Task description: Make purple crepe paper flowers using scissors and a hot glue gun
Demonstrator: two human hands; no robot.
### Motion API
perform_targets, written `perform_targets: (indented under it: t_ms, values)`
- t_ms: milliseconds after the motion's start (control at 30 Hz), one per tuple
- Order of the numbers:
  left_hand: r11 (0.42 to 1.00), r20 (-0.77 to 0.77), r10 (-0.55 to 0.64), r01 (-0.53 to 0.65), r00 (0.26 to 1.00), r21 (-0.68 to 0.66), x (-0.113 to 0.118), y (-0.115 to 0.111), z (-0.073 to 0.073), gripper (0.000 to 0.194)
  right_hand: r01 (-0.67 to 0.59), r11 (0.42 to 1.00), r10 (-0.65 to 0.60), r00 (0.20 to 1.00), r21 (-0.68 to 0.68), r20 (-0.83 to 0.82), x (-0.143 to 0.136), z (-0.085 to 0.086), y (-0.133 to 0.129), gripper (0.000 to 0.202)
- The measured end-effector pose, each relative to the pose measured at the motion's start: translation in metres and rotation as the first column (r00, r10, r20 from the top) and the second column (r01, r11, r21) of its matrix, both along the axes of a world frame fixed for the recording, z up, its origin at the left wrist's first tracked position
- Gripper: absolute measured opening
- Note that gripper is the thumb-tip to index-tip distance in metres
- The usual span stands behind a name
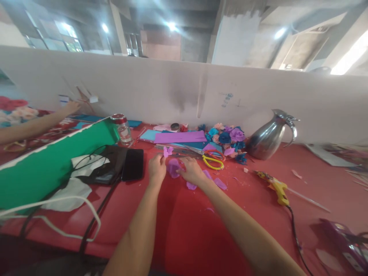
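Upright between the fingertips of my left hand point(157, 169) is a small purple paper flower point(168, 151), its petals poking out above the fingers. My right hand point(192, 170) is bent over just beside it, thumb and fingers closed at the edge of a purple paper petal point(173, 168). Under and past the right wrist, more loose purple petals point(220, 183) lie on the red table point(184, 230). Yellow-handled scissors point(213, 162) rest beyond the right hand, near a stack of purple crepe paper point(180, 137).
Finished paper flowers point(227, 138) are heaped at the back, beside a steel jug point(267, 134). A yellow glue gun point(277, 188) with its cord lies right. Left are a phone point(132, 165), a glass jar point(125, 132) and a green divider point(57, 168); beyond it, another person's arm point(43, 122) reaches.
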State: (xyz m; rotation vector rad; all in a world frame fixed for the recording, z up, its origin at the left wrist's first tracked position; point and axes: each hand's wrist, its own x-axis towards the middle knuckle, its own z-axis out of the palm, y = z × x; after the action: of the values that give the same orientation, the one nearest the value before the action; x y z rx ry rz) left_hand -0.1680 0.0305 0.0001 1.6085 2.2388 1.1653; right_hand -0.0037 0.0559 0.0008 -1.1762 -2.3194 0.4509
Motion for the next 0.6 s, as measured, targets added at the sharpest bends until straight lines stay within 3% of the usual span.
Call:
perform_targets:
  t_ms: [100,167,233,300,367,433,533,600]
  values:
    - [0.993,0.167,-0.075,0.059,0.983,0.102,0.003,0.002,-0.006,0.020,-0.057,0.998,0.058,0.990,0.012,-0.125,0.024,0.008,-0.007,0.029]
    - [0.981,0.331,-0.164,0.120,0.929,0.150,0.013,-0.001,-0.007,0.023,-0.007,1.000,0.003,0.977,-0.018,-0.215,0.046,0.014,-0.016,0.022]
    - [0.963,0.491,-0.258,0.183,0.832,0.196,0.028,-0.008,-0.004,0.027,0.077,0.993,-0.100,0.948,-0.084,-0.304,0.068,0.018,-0.026,0.019]
    - [0.944,0.661,-0.331,0.224,0.674,0.244,0.047,-0.018,0.001,0.032,0.119,0.984,-0.165,0.899,-0.136,-0.405,0.086,0.019,-0.037,0.017]
    - [0.915,0.772,-0.394,0.288,0.499,0.281,0.068,-0.027,0.009,0.036,0.121,0.979,-0.189,0.836,-0.163,-0.516,0.100,0.019,-0.048,0.018]
    - [0.882,0.820,-0.428,0.372,0.380,0.289,0.087,-0.032,0.016,0.038,0.089,0.980,-0.182,0.760,-0.177,-0.624,0.107,0.017,-0.055,0.019]
    - [0.834,0.842,-0.463,0.458,0.277,0.307,0.114,-0.034,0.022,0.035,-0.021,0.976,-0.152,0.652,-0.218,-0.743,0.112,0.017,-0.060,0.026]
    - [0.817,0.837,-0.485,0.473,0.253,0.330,0.129,-0.034,0.022,0.033,-0.097,0.961,-0.155,0.584,-0.259,-0.797,0.114,0.017,-0.060,0.030]
